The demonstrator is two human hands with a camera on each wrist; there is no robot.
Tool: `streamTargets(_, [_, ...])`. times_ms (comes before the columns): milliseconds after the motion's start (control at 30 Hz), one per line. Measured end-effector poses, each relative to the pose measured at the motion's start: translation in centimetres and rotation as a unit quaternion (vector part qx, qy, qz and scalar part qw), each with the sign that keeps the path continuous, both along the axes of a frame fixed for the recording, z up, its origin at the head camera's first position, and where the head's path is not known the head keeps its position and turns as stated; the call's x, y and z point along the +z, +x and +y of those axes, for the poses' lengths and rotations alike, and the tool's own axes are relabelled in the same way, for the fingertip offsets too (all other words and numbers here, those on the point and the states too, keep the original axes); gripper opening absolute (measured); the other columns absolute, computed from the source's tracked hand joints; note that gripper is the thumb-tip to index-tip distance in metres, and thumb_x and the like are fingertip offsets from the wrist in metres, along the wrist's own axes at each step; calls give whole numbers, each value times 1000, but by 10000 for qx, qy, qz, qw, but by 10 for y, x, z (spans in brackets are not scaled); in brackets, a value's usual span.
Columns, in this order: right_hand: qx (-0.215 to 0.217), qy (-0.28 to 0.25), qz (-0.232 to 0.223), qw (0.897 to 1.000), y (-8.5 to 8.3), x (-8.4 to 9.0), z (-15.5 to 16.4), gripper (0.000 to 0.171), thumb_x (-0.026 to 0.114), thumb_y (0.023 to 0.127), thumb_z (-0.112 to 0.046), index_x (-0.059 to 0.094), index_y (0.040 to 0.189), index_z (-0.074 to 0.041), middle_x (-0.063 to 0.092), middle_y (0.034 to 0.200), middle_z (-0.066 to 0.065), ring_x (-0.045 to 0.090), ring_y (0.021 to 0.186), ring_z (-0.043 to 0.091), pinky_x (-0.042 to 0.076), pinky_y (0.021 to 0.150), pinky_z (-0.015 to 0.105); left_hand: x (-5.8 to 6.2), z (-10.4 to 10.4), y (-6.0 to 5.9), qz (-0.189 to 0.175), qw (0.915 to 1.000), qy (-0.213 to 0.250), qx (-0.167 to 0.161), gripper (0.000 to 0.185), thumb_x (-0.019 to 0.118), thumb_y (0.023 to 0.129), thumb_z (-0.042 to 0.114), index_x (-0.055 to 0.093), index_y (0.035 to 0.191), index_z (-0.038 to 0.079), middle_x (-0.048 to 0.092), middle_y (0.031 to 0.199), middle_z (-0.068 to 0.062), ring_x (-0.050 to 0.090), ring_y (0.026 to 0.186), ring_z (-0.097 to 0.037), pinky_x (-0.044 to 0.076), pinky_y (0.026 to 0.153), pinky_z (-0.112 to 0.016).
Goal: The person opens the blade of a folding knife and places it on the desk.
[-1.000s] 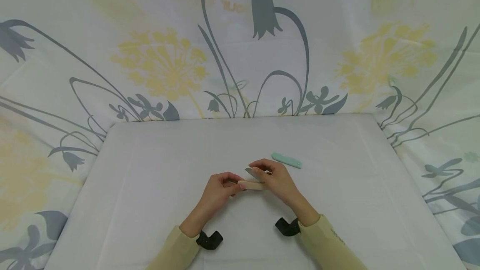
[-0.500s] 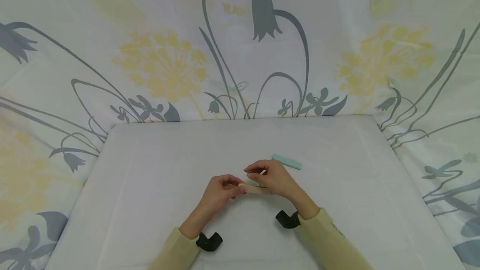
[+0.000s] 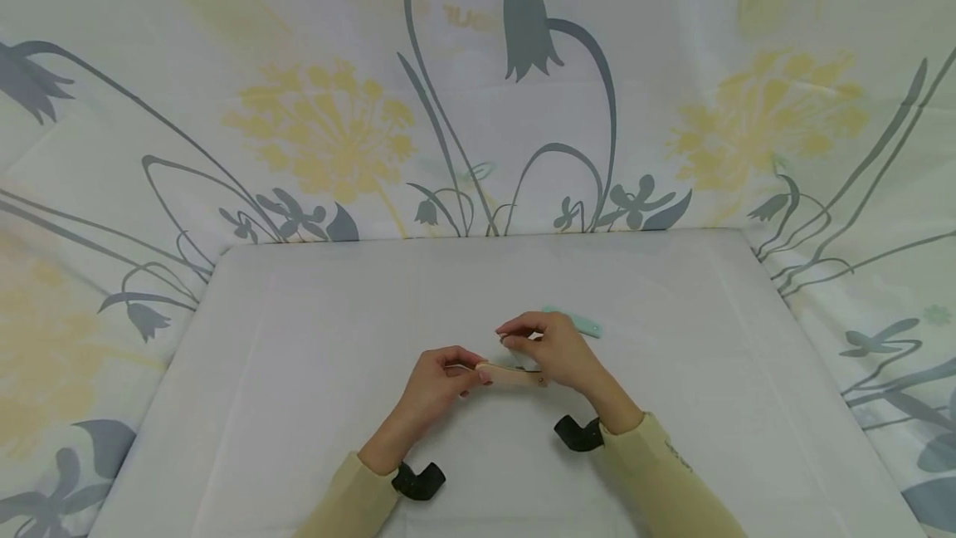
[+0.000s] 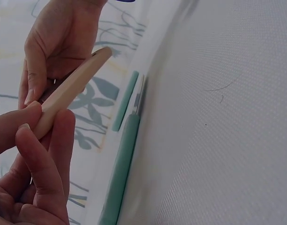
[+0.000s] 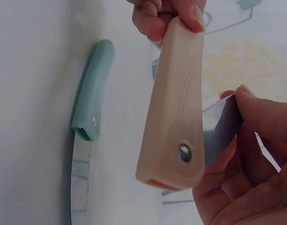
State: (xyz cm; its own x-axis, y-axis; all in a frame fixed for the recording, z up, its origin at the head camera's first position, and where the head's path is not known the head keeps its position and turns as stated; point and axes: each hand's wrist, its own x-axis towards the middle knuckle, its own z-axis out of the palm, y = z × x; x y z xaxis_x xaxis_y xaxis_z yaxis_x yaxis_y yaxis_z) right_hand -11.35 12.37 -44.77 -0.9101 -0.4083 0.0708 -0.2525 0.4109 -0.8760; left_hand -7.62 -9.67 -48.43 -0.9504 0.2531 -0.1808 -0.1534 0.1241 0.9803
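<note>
A folding knife with a beige handle [image 5: 176,98] is held between my hands above the table. My left hand [image 3: 436,380] pinches the far tip of its handle between thumb and fingers, as the left wrist view shows. Partly swung out from the handle's side is the metal blade [image 5: 220,126]. My right hand [image 3: 563,355] pinches that blade near its end with thumb and fingers. The rivet end of the handle stays free of both hands. Lying on the table in the right wrist view, a green-handled knife [image 5: 94,89] has its blade extended.
The left wrist view has a green knife handle [image 4: 117,173] with a thin blade and a slim green piece [image 4: 127,101] beyond. A green object [image 3: 586,326], partly behind my right hand, lies on the white table [image 3: 336,305]. Flowered cloth [image 3: 478,123] hangs behind.
My right hand has shifted slightly right and its fingers now pinch the blade's end, uncovering the rivet end of the beige handle. My left hand keeps its grip nearly still.
</note>
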Motion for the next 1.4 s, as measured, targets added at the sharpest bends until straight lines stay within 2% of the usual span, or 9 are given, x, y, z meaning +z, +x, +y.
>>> streamTargets(167, [-290, -75, -198, 9994, 0, 3, 5, 18, 71, 94, -14, 75, 109, -6, 73, 101, -3, 65, 87, 16, 52, 72, 32, -1, -2, 1, 87, 9999, -20, 65, 20, 76, 88, 14, 73, 103, 0, 75, 86, -10, 72, 84, -26, 48, 63, -26])
streamTargets(333, [-439, -394, -314, 9978, -2, 2, 10, 19, 71, 93, -12, 72, 109, -2, 72, 97, 1, 65, 83, 19, 55, 71, 34, 0, -4, 0, 13, 9999, -67, 149, 16, 71, 90, 10, 73, 103, 2, 75, 88, -10, 72, 83, -18, 47, 60, -24])
streamTargets(433, [-511, -545, -377, 9965, -2, 2, 13, 19, 70, 94, -10, 70, 110, 0, 71, 96, 6, 65, 84, 20, 57, 72, 36, 0, -5, 0, -3, 9998, -11, 199, 16, 71, 90, 10, 73, 104, 1, 75, 88, -11, 73, 82, -17, 46, 59, -24])
streamTargets(633, [-808, -805, -565, 9919, -2, -1, 20, 21, 69, 95, -8, 66, 111, 3, 68, 99, 12, 66, 87, 21, 58, 71, 32, -1, -7, -1, -77, 9990, 123, 422, 19, 75, 89, 13, 73, 103, 1, 75, 88, -12, 72, 82, -19, 45, 58, -23])
streamTargets(867, [-1125, -1454, -1145, 9763, -3, -7, 27, 25, 65, 96, -4, 58, 115, 10, 63, 103, 16, 65, 89, 20, 58, 76, 34, 3, -10, 0, -144, 9975, 297, 632, 21, 77, 88, 13, 72, 102, -1, 73, 93, -11, 73, 82, -20, 44, 57, -23])
streamTargets(1067, [-1298, -2005, -1642, 9571, -1, -10, 32, 22, 62, 98, -4, 53, 113, 9, 59, 105, 16, 61, 95, 22, 57, 80, 36, 4, -13, 0, -265, 9950, 438, 860, 19, 76, 88, 8, 71, 104, -1, 72, 97, -11, 72, 83, -17, 45, 59, -24])
streamTargets(1233, [-1449, -2091, -1922, 9478, 0, -15, 37, 22, 61, 99, -5, 50, 114, 8, 58, 105, 18, 62, 96, 24, 57, 80, 34, 1, -14, -2, -308, 9920, 579, 1081, 17, 75, 89, 7, 70, 104, -1, 69, 99, -9, 73, 82, -16, 44, 58, -23])
streamTargets(1400, [-1466, -2063, -2097, 9444, 5, -18, 42, 22, 61, 99, -5, 49, 114, 7, 59, 105, 21, 66, 92, 19, 56, 80, 32, -2, -16, -3, -389, 9887, 776, 1218, 14, 73, 90, 6, 69, 102, -1, 69, 97, -8, 73, 81, -16, 43, 59, -23])
